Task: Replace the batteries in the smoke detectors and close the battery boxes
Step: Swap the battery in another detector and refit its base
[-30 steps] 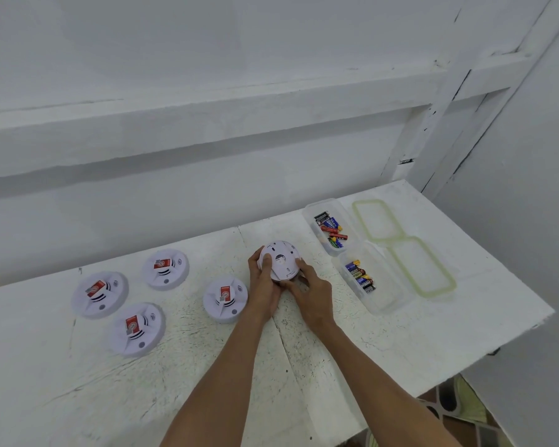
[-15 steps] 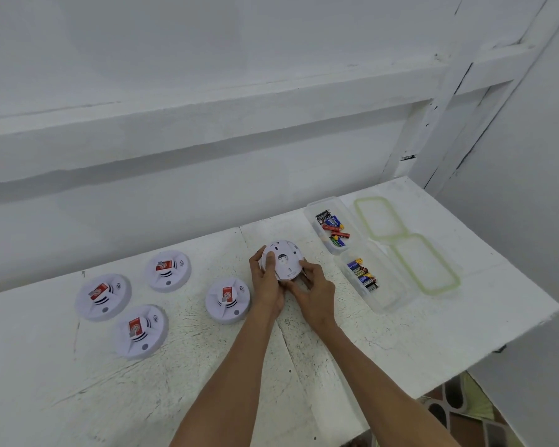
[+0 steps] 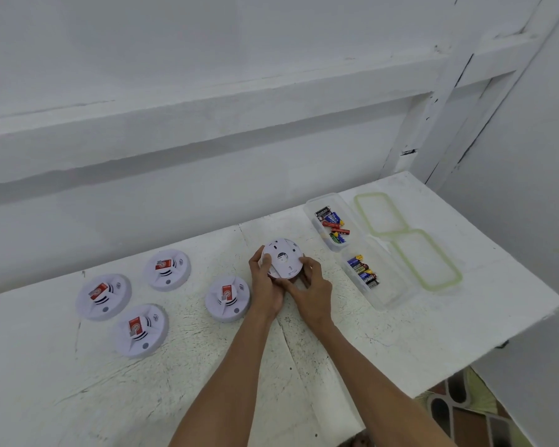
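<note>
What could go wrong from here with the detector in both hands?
1. The held detector is gripped only at its rim by the left hand and right hand; it may slip and drop onto the table.
2. The near battery box lies open, right of the right hand; reaching in carelessly could knock it and spill batteries.

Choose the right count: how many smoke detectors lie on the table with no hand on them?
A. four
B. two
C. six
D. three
A: four detectors lie on the table, all untouched, while the left hand and right hand hold a fifth detector.
</note>
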A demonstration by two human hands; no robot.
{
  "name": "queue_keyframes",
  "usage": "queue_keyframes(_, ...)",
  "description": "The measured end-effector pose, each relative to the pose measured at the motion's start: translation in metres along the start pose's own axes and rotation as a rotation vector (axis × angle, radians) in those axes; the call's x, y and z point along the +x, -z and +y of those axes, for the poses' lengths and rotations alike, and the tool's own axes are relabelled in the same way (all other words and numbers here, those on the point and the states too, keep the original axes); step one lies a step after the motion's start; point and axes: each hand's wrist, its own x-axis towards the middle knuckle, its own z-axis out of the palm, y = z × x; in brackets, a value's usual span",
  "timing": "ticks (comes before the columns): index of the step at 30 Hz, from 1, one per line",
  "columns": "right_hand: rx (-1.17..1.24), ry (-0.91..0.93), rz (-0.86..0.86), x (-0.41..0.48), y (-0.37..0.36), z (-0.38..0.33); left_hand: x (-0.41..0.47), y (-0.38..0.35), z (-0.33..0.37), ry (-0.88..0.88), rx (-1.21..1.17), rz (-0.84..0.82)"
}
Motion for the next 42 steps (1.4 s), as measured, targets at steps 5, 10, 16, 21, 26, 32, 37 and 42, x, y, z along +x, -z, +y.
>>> queue_keyframes(5,0.002,0.006,0.022,-0.002,-0.001,0.0,0.002,-0.003,0.001,-0.011,-0.008,0.014)
queue_keyframes(10,-0.052,0.014,-0.035,0.002,0.002,-0.005,0.003,0.001,-0.002,-0.013,-0.014,-0.001)
queue_keyframes(16,-0.168,0.049,-0.073,0.015,0.008,-0.02,0.0,0.007,0.002,0.113,0.067,-0.065)
queue_keyframes(21,-0.368,0.154,-0.104,0.02,0.008,-0.022,-0.001,0.01,0.01,0.201,0.033,-0.104)
queue_keyframes(26,-0.619,0.278,-0.171,0.028,0.007,-0.033,0.003,0.011,0.017,0.25,0.022,-0.16)
queue_keyframes(32,-0.682,0.377,-0.172,0.029,0.004,-0.035,0.006,0.011,0.017,0.226,0.032,-0.172)
queue_keyframes(37,-0.683,0.42,-0.16,0.031,-0.001,-0.038,0.005,0.012,0.013,0.152,0.09,-0.202)
queue_keyframes(42,-0.8,0.454,-0.154,0.035,-0.011,-0.043,0.01,0.019,0.008,0.117,0.057,-0.193)
